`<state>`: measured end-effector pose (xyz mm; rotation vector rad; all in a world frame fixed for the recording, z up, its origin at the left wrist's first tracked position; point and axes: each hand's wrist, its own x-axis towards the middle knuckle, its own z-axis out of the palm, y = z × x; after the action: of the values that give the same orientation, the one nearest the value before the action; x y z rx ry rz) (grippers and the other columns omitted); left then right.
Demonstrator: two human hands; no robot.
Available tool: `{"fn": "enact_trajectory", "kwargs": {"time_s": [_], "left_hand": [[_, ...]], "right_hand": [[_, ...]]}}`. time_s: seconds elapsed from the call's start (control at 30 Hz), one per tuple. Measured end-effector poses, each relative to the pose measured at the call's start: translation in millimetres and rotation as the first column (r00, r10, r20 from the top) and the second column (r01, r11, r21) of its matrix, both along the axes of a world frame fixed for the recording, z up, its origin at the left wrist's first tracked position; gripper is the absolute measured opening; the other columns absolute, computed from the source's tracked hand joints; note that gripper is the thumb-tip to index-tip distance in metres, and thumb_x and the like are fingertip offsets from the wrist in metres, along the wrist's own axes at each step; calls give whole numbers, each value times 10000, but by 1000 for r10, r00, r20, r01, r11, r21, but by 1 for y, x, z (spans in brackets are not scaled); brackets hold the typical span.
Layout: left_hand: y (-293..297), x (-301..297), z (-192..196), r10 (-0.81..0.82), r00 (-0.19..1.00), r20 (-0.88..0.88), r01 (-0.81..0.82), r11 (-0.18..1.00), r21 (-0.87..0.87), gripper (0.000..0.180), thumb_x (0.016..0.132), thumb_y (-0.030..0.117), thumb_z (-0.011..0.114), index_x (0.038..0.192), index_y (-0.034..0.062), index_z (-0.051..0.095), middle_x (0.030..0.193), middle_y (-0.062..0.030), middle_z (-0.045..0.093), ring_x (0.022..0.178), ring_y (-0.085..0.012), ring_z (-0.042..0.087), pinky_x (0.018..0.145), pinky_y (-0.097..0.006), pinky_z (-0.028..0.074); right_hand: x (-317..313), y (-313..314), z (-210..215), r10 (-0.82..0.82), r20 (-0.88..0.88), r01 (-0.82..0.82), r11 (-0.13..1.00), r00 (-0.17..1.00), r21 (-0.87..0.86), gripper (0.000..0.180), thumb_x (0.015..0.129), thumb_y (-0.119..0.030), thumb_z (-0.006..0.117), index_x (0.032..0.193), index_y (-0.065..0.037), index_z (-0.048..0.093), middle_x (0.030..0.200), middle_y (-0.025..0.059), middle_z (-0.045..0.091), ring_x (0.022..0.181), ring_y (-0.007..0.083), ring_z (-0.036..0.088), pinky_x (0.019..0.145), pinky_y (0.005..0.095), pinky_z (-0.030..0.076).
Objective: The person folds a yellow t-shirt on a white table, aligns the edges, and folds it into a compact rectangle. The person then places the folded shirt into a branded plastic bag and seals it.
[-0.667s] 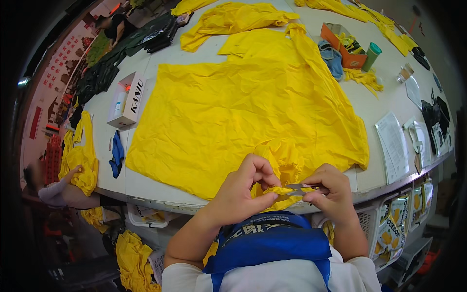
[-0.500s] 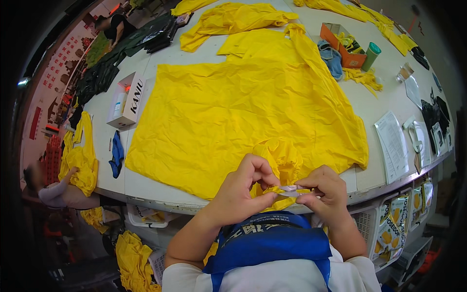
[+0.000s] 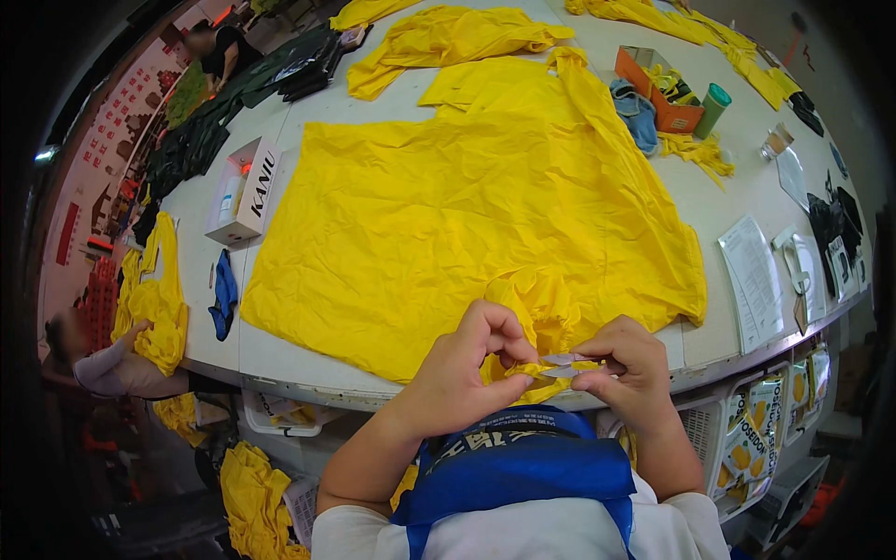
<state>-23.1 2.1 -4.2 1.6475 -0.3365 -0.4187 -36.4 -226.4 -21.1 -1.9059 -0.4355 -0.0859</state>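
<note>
A large yellow garment [image 3: 467,215] of thin, creased fabric lies spread over the table in front of me, its gathered sleeve end [image 3: 537,303] drawn to the near edge. My left hand [image 3: 471,369] pinches a bit of that yellow fabric between thumb and fingers. In my right hand [image 3: 630,369] is a small pair of thread snips [image 3: 563,365], held between thumb and fingers. The blades stand apart and point left, close to the fingertips of my left hand. Whether the blades touch the fabric or a thread is too small to tell.
On the white table [image 3: 229,345] are a white box [image 3: 245,191] with bottles, blue cloth [image 3: 223,294], an orange box [image 3: 653,89], a green cup [image 3: 712,105] and papers [image 3: 751,280]. Another person [image 3: 112,359] handles yellow fabric at left. White baskets [image 3: 700,429] stand below the table's edge.
The snips have shifted slightly right, away from my left fingertips, and their blades look a little farther apart. My left hand has sunk slightly, keeping its pinch on the fabric.
</note>
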Motion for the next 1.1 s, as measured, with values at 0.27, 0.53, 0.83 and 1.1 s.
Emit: {"fn": "enact_trajectory", "kwargs": {"time_s": [0.27, 0.53, 0.83, 1.1], "left_hand": [[-1, -1, -1, 6, 999, 37, -7, 1000, 23, 412, 759, -12, 675, 1048, 39, 386, 923, -108, 644, 874, -158, 643, 806, -280, 490], [-4, -1, 15, -39, 981, 190, -11, 967, 256, 473, 738, 17, 724, 1052, 41, 371, 874, -82, 667, 841, -149, 644, 791, -261, 482], [-2, -3, 16, -61, 968, 242, -10, 960, 280, 484, 741, 49, 740, 1065, 30, 382, 883, -102, 677, 843, -193, 680, 768, -299, 518], [-2, -3, 18, -100, 961, 259, 27, 962, 272, 468, 752, 19, 718, 1074, 19, 379, 885, -114, 664, 855, -198, 680, 773, -298, 523]], "right_hand": [[-7, 1, -6, -93, 82, 87, 993, 992, 79, 286, 648, -176, 840, 856, -46, 694, 752, 73, 610, 665, 177, 582, 548, 255, 432], [-1, 1, 4, -25, 127, 32, 998, 992, -56, 312, 637, -193, 847, 862, -46, 688, 763, 72, 606, 666, 189, 595, 556, 273, 458], [4, 2, 20, 55, 191, -15, 979, 980, -205, 301, 654, -232, 827, 853, -61, 679, 732, 70, 589, 611, 220, 594, 520, 302, 448], [6, 0, 23, 73, 178, -35, 977, 981, -209, 276, 655, -220, 818, 835, -64, 678, 717, 65, 586, 584, 215, 582, 508, 302, 439]]}}
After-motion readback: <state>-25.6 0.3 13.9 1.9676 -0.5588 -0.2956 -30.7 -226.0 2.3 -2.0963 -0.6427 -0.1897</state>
